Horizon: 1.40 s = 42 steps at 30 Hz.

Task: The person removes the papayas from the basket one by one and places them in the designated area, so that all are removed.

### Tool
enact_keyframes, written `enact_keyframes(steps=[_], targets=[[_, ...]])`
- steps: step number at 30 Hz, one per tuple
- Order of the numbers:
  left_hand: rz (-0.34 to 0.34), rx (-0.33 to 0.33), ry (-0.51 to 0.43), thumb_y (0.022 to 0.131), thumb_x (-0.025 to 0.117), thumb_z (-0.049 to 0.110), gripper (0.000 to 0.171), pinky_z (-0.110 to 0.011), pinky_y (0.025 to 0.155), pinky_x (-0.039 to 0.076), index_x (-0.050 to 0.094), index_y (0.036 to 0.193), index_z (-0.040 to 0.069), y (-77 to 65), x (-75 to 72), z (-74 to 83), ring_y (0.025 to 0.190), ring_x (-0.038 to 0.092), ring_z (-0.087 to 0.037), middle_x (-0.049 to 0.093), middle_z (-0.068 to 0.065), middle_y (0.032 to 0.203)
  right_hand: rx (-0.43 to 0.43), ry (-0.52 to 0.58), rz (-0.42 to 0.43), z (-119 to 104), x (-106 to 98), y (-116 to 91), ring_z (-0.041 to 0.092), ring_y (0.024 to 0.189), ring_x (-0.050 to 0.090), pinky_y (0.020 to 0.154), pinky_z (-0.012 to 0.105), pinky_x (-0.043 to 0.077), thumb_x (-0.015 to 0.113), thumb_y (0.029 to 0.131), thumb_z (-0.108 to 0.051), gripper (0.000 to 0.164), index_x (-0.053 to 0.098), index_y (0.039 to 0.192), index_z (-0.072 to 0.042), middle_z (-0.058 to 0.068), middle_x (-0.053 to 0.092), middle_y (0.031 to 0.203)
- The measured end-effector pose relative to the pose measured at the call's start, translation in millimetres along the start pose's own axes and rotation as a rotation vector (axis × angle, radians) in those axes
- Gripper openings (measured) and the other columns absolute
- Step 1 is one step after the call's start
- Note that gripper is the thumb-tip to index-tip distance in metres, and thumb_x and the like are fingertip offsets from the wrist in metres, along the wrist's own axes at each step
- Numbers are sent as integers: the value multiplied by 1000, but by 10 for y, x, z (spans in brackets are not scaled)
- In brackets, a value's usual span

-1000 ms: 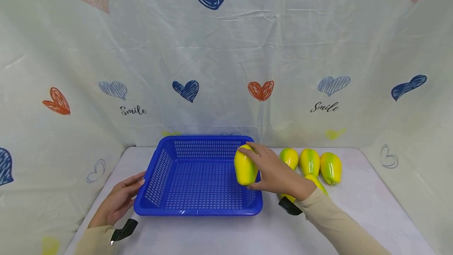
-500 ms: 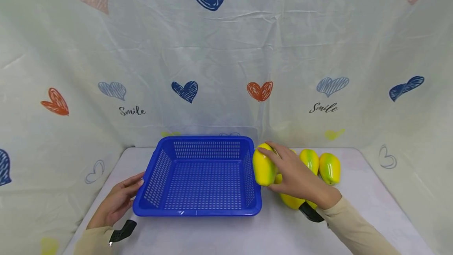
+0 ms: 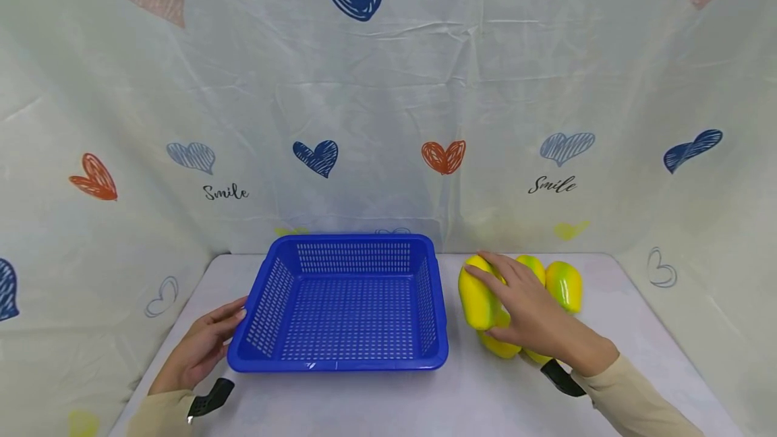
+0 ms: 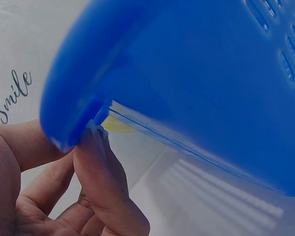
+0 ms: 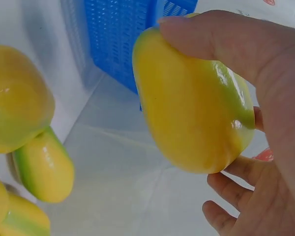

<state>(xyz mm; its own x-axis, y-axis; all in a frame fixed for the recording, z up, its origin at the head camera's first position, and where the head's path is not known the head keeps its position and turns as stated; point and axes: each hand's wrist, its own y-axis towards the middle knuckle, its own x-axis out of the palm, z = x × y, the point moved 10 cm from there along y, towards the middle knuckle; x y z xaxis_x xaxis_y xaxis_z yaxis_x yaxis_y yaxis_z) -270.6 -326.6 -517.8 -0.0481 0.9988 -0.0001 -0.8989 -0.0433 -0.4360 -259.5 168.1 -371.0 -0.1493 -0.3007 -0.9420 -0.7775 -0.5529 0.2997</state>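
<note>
A yellow-green mango (image 3: 478,297) is in my right hand (image 3: 537,319), above the table just right of the blue basket. In the right wrist view, the thumb lies along one side of this mango (image 5: 187,108) and fingers reach round the other. My left hand (image 3: 200,348) holds the left rim of the blue plastic basket (image 3: 336,365). The left wrist view has its thumb and fingers pinching the basket's rim (image 4: 64,98). Nothing lies inside the basket. Several more mangoes, including one at the right (image 3: 564,286), sit behind or beneath my right hand, partly hidden.
The white table (image 3: 388,406) runs back to a pale curtain (image 3: 376,100) printed with hearts. Loose mangoes (image 5: 19,98) lie close together in the right wrist view. A dark wrist device (image 3: 563,379) sits at my right sleeve, another (image 3: 211,398) at my left.
My right hand has carried the mango from over the basket's right side out to the right, then lower toward the other mangoes. The left hand stays at the rim.
</note>
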Motion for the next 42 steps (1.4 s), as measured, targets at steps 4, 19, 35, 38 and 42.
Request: enact_keyframes(steps=[4,19,35,38,42], targets=[[1,3,0,111,58,26,71,-26,90,58,22,168,3,-1,0,0,101,67,-4,70,18,108,-18,-33,10,18,-6,-64,46,140,45,112,68,40,102,66,-21,103,50,155,-15,21,41,159],[4,-4,-32,112,55,23,69,-26,88,59,20,168,3,-10,9,19,99,67,-3,69,18,107,-69,-93,60,81,-11,-350,40,142,41,125,54,25,106,54,-20,111,53,152,-17,20,44,157],[-14,10,-11,111,57,25,69,-26,89,58,23,168,3,19,2,17,100,67,-4,71,18,106,-20,-110,121,426,-138,-723,49,135,41,125,52,20,108,46,-17,120,50,152,-14,23,40,157],[-9,4,-20,112,56,24,69,-26,89,59,22,168,3,25,-4,5,100,67,-4,71,18,106,28,-106,103,549,-146,-789,50,134,41,120,63,27,108,47,-15,121,49,153,-15,23,39,157],[-10,6,-32,112,55,24,69,-26,88,59,21,168,3,30,-3,2,98,67,-4,70,18,105,92,-93,72,711,-145,-883,51,133,40,113,72,31,107,49,-13,122,46,154,-15,24,39,158]])
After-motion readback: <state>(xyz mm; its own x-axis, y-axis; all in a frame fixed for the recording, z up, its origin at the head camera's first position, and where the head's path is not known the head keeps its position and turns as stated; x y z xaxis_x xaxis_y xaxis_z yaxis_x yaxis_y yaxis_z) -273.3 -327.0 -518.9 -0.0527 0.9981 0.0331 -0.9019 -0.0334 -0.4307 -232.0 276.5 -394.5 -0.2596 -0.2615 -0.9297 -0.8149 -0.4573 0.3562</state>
